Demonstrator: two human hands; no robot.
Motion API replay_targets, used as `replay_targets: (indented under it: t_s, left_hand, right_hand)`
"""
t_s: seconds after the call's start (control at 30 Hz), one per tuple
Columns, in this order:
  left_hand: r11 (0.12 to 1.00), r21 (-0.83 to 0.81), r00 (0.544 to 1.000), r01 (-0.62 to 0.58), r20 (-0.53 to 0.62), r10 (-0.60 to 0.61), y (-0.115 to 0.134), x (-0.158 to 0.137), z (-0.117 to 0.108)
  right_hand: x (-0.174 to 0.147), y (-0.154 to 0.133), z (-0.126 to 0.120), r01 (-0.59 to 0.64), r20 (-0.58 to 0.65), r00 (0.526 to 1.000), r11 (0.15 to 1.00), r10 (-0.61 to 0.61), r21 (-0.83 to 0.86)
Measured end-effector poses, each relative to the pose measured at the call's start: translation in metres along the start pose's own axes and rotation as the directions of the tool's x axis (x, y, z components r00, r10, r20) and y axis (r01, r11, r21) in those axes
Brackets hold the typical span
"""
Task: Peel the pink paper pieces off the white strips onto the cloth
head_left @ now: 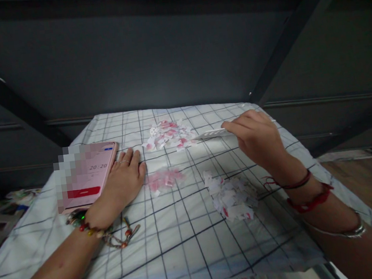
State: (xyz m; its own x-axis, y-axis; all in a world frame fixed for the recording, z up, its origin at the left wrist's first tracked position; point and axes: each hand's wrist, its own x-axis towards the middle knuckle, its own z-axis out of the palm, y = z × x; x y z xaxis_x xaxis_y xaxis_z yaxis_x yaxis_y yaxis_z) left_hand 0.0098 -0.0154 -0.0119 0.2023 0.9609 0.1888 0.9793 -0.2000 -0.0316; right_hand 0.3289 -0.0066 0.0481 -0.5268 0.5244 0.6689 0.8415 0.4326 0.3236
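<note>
My left hand point(123, 178) lies flat on the checked cloth, fingers stretched out, against the right side of a pink phone point(91, 175). My right hand point(256, 138) is raised above the cloth and pinches a thin, flat whitish strip point(212, 133) with slot-like marks; its exact kind is unclear. The strip's far end points left and reaches the edge of a pile of white and pink paper scraps point(168, 134). Nearer to me is a small heap of pinkish, see-through scraps point(165, 180). A third pile, mostly white scraps point(232, 196), sits below my right hand.
The white cloth with dark grid lines point(172, 253) covers the table. Behind its far edge stands a dark panelled wall point(162, 52). Wooden flooring point(368, 181) shows at the right. At the lower left is a pale slatted piece of furniture point(1, 227).
</note>
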Motion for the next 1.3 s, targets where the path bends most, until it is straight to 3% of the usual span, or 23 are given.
replay_targets:
  t_s: [0.3, 0.47, 0.63, 0.87, 1.03, 1.3]
  left_hand:
    - [1.000, -0.008, 1.000, 0.012, 0.025, -0.012, 0.003, 0.000, -0.004]
    - [1.000, -0.004, 1.000, 0.006, 0.024, -0.006, 0.004, 0.000, -0.006]
    - [1.000, -0.018, 0.999, 0.008, 0.032, -0.007, 0.003, -0.001, -0.007]
    - [0.999, -0.029, 1.000, 0.013, 0.011, -0.012, 0.002, -0.002, -0.003]
    - [0.999, -0.033, 1.000, 0.008, -0.018, -0.009, 0.001, -0.001, -0.001]
    - [1.000, 0.009, 0.997, 0.020, 0.078, -0.021, 0.005, 0.000, -0.009]
  right_hand:
    - [-0.004, 0.008, -0.012, -0.054, 0.021, 0.998, 0.999, 0.054, -0.003]
    - [-0.004, 0.008, -0.017, -0.009, 0.070, 0.998, 0.999, 0.006, 0.050]
    - [-0.004, 0.010, -0.029, 0.003, 0.005, 1.000, 0.991, -0.004, 0.135]
    - [-0.002, 0.004, -0.028, 0.001, 0.082, 0.996, 0.980, -0.017, 0.200]
    - [-0.003, 0.000, -0.029, 0.005, 0.026, 1.000, 0.982, -0.010, 0.190]
    - [-0.002, -0.004, -0.024, 0.042, 0.013, 0.999, 0.982, -0.045, 0.185]
